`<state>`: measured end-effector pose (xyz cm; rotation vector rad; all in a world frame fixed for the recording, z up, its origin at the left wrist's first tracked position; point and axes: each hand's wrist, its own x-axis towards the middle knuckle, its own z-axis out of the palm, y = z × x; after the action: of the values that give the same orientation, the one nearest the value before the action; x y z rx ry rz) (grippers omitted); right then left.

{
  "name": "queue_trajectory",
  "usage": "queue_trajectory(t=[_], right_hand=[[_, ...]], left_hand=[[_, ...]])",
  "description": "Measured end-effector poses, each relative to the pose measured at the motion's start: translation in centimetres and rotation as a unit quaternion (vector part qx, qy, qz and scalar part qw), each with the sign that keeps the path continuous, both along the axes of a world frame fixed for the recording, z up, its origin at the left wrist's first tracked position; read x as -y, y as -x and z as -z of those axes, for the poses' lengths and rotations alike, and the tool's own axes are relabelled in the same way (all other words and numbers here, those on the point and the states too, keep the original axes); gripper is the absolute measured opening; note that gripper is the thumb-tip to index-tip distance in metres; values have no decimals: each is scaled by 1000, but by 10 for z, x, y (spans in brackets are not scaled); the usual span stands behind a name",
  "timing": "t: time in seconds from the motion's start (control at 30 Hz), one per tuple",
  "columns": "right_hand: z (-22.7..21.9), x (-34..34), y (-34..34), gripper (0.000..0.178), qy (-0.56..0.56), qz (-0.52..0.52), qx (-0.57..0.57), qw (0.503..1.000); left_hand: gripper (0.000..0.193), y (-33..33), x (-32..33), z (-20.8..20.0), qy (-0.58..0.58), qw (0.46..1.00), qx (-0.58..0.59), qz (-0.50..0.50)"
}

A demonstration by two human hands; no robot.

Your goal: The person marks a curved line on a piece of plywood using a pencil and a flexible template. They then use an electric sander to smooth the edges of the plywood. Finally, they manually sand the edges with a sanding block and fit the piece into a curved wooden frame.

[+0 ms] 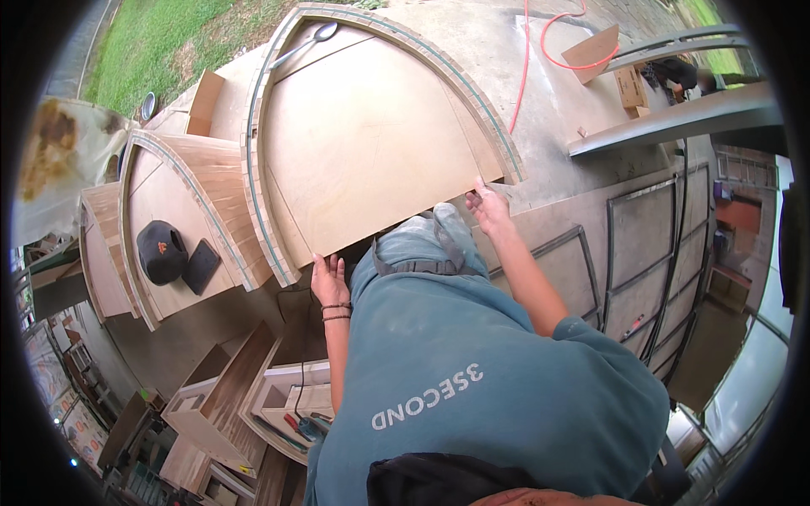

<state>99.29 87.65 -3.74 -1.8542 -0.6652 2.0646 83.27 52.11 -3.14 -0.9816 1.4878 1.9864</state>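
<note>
A large pale wooden panel lies inside a boat-shaped wooden frame with a dark green line along its curved rim. At the left end of the panel's near edge, my left hand grips it, thumb on top and fingers partly hidden beneath. Farther right along that edge, my right hand pinches the board near the frame's corner. A spoon rests by the frame's far tip, its handle pointing to the left rim.
Similar curved cabinets stand left, one carrying a black cap and a dark flat object. A corded power tool sits by drawers lower left. Black metal frames lie right. A red hose crosses the concrete; another person works far right.
</note>
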Motion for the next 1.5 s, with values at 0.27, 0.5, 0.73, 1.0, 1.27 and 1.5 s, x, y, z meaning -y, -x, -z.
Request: queue_trajectory(t=[0.27,0.5,0.73,1.0,1.27,1.5], right_hand=[[-6,9,-2,27,-1,35,-34,999],[-8,8,-2,26,-13,20,-23,999],[-10,3,-7,22,-9,-30,-4,1000],[-21,-5,-5,39,-2,-101,55,993],[-33,-9,0,35,-18,-174,96,980],[-42,-16,4,39,-25,-247,123,961]], left_hand=[[42,3,3,1,18,999,13,26],[41,5,4,3,36,999,21,31],[40,3,2,1,33,999,22,28],[35,2,-4,-4,47,999,25,3],[33,0,-9,-10,56,998,24,-20],[37,0,-13,-15,30,998,37,-29]])
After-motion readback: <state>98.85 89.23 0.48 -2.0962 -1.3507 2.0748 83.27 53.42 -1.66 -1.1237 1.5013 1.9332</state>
